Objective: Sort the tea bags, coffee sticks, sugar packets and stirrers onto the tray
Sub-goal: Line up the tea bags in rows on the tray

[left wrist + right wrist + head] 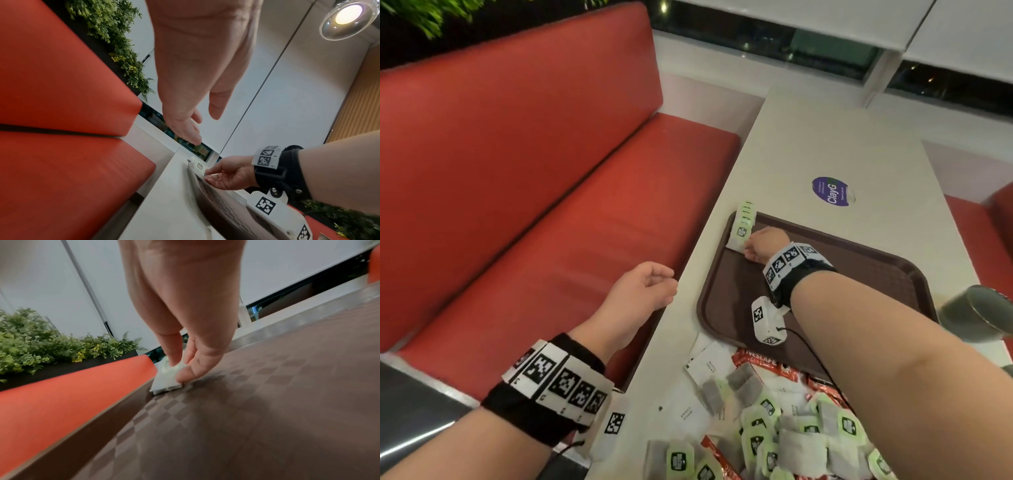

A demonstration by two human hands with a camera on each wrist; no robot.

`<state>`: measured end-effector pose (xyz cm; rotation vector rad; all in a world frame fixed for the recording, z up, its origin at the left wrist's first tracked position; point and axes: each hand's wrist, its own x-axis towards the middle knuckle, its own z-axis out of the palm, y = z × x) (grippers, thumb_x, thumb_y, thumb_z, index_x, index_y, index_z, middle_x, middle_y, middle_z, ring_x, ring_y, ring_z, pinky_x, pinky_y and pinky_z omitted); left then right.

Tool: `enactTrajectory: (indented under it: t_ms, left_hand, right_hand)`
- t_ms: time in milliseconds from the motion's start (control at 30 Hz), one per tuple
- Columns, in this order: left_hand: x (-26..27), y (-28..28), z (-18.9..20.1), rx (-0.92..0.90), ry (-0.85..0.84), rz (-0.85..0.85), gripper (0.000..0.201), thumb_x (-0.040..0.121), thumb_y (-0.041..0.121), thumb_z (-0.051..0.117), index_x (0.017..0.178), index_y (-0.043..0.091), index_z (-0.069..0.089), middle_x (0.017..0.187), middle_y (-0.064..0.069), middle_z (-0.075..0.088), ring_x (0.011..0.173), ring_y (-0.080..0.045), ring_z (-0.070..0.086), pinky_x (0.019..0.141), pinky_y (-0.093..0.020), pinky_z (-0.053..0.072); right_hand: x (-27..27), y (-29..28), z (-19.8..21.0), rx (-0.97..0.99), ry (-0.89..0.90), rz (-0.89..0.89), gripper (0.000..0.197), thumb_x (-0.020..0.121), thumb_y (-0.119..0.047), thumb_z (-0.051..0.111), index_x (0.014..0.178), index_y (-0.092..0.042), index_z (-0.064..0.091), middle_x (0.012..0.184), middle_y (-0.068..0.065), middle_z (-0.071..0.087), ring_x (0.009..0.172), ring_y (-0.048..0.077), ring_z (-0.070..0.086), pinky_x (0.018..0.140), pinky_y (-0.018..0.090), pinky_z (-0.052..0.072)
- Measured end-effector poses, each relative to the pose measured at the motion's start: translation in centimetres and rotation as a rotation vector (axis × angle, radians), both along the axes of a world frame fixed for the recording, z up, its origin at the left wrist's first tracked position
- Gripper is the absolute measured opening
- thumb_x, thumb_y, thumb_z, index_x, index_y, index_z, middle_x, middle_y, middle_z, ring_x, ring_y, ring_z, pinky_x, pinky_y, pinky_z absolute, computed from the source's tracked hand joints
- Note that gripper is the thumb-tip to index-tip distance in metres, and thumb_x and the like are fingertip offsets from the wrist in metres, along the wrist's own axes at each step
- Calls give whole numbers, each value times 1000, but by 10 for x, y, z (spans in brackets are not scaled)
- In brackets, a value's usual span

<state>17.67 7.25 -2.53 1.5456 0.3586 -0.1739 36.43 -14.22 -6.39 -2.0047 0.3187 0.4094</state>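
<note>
My right hand (763, 246) pinches the tea bag stack (742, 229) at the tray's (859, 274) 10 o'clock corner, squaring it. Left hand (643, 291) hangs relaxed, empty, off the bench (825, 137) edge. Step: tea bags. Next, I judge: fetch more from the pile (791, 428) at 6 o'clock.

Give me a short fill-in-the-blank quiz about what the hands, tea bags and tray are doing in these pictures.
1. The right hand pinches the row of tea bags at the far ______ corner of the tray.
2. The brown tray rests on a ______ table.
3. The left hand hangs over the red bench and holds ______.
4. The unsorted pile lies on the tray's ______ side.

Missing words: left; white; nothing; near
</note>
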Motion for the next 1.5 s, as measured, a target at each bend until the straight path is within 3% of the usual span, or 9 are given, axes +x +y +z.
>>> enactTrajectory:
  t_ms: [200,367,467,667,867,900,1033,1200,1500]
  left_hand:
    - [-7,-4,4,286,-39,-143,12,75,26,71,85,22,67,84,0,66,73,-14,62,86,-42,53]
    - [-22,-31,8,662,-70,-543,7,82,22,70,79,28,67,78,12,63,74,-5,59,66,-18,47]
    - [-33,-50,3,812,-55,-774,18,84,26,68,102,23,68,98,13,62,87,-6,57,64,-7,39]
    - [-43,-79,-4,995,-103,-837,47,87,34,64,131,19,54,133,1,55,121,-15,51,98,-24,40]
    - [-43,-96,-11,1031,-180,-895,51,88,32,58,136,23,46,131,-2,48,115,-23,52,99,-33,42]
    - [-42,-97,-12,1040,-197,-915,50,86,32,60,134,23,48,130,-1,45,115,-24,50,99,-33,42]
    - [-43,-102,-5,1148,-228,-976,27,89,36,55,109,18,62,121,-2,51,110,-26,46,90,-32,39]
    - [-41,-96,4,930,-148,-845,20,88,33,61,77,18,52,70,8,49,68,-11,48,59,-26,36]
    - [-41,-80,14,324,55,-709,20,89,16,64,107,9,60,93,-5,71,73,-12,68,68,-29,53]
  right_hand:
    - [-49,-4,47,41,-176,-43,15,89,-7,58,76,-16,57,77,2,61,64,13,57,54,25,47]
    - [-153,-25,76,-296,-267,414,4,83,-18,66,83,-14,68,77,-6,64,69,7,57,60,15,43]
    - [-201,-36,58,-601,-146,640,5,81,-27,66,80,-22,63,82,-8,60,81,13,58,70,25,47]
    - [-235,-25,30,-839,-12,655,26,85,-44,52,87,-18,55,98,3,64,93,26,62,76,32,48]
    - [-235,-24,29,-704,25,630,12,88,-31,54,98,-23,57,96,-3,59,100,25,57,90,38,41]
    - [-235,-26,31,-669,29,617,1,88,-26,55,88,-26,56,87,-7,55,96,24,55,91,38,41]
    - [-231,-36,24,-571,-26,532,25,84,-17,57,65,-27,44,73,-11,49,84,21,52,79,33,40]
    - [-235,-45,38,-345,-95,462,14,82,-24,68,77,-25,55,80,-6,55,67,10,51,55,22,39]
    - [-229,-48,43,151,-206,139,15,79,-7,73,73,-15,62,62,-3,53,57,9,48,59,24,43]
